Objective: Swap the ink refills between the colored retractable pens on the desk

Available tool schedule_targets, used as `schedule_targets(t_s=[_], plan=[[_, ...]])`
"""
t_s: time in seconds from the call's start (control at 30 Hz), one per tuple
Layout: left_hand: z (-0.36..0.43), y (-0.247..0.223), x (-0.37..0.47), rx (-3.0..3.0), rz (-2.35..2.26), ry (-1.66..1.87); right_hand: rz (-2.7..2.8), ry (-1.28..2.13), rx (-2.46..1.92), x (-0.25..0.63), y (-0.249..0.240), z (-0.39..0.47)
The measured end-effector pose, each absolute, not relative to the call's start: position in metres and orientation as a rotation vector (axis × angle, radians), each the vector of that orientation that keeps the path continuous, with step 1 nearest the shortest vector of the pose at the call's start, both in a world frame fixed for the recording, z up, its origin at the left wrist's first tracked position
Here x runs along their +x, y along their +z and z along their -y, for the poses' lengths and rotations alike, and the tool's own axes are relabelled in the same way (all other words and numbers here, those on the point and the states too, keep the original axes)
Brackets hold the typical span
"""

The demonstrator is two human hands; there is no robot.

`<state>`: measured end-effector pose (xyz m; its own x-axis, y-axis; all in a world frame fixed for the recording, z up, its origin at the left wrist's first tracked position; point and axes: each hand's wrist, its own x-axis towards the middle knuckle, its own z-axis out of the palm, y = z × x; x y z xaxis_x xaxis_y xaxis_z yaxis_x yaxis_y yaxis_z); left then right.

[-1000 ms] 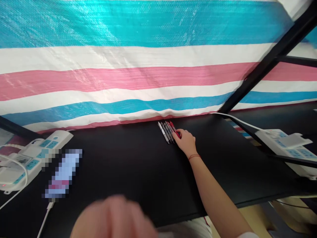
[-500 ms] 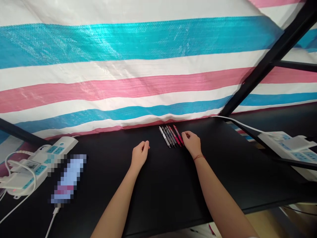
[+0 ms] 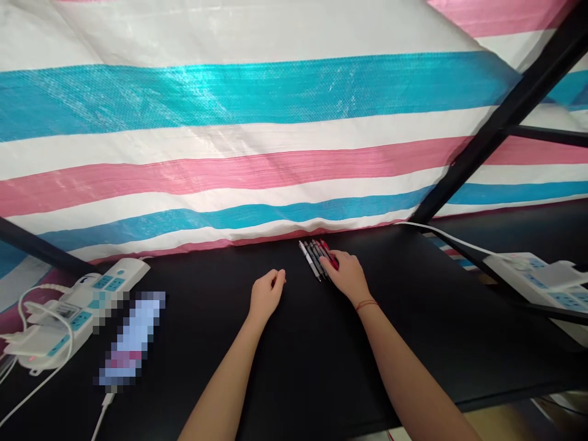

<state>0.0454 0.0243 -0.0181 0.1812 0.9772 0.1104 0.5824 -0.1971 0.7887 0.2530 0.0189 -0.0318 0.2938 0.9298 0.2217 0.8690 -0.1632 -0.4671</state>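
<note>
A row of slim pens lies side by side on the black tabletop near the back edge: a white pen [image 3: 309, 260] at the left, grey pens [image 3: 316, 252] beside it, and red pens [image 3: 327, 250] at the right. My right hand [image 3: 348, 272] rests over the right end of the row. Its thumb reaches across toward the grey pens, and its fingers are closed around the red pens, covering their lower parts. To the left of the row, my left hand [image 3: 267, 294] is curled into a loose fist on the table, apart from the pens, with nothing visible in it.
A white power strip [image 3: 124, 275] with plugs and cables lies at the left, beside a blurred phone [image 3: 138, 337] on a charging cable. Another power strip [image 3: 514, 269] is at the right, past a black metal post [image 3: 459, 165]. Behind hangs a striped plastic sheet [image 3: 275, 141].
My right hand has moved left, from beside the red pens to over them, and its fingers have closed on them. My left hand stays curled, slightly nearer the pens. The view has shifted slightly.
</note>
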Motion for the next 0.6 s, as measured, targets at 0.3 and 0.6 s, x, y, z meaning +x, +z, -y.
schedule_targets(t_s=[0.3,0.6], plan=[[-0.025,-0.019,0.044,1.865,-1.455,0.849,1.727,0.224,-2.416,0.217,0.001,-0.038],[-0.025,-0.020,0.042,1.860,-1.425,0.834,1.867,0.378,-2.382,0.209,0.003,-0.049]])
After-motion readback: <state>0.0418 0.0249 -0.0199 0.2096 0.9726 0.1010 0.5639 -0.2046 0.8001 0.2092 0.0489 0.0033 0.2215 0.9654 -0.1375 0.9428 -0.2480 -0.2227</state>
